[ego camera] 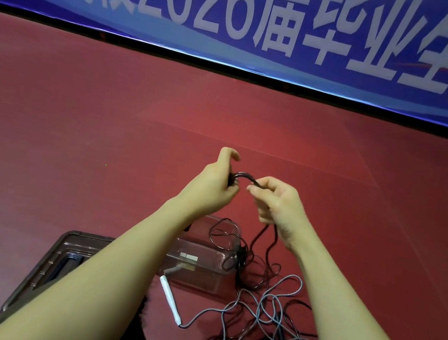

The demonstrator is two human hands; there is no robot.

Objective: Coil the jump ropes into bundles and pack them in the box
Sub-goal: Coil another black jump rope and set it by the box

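Both of my hands are raised above the red floor with a black jump rope (245,176) stretched between them. My left hand (214,183) grips a small bunch of its loops. My right hand (277,201) pinches the cord beside it, and the rest of the black cord hangs down from that hand to the floor. A clear plastic box (201,264) stands on the floor below my hands, with black loops lying over its right end. A grey jump rope (261,312) with white handles (170,299) lies tangled at the lower right.
The box's dark lid (65,259) lies on the floor at the lower left, partly under my left forearm. A blue banner (242,18) with white characters runs along the far edge of the red floor (75,130).
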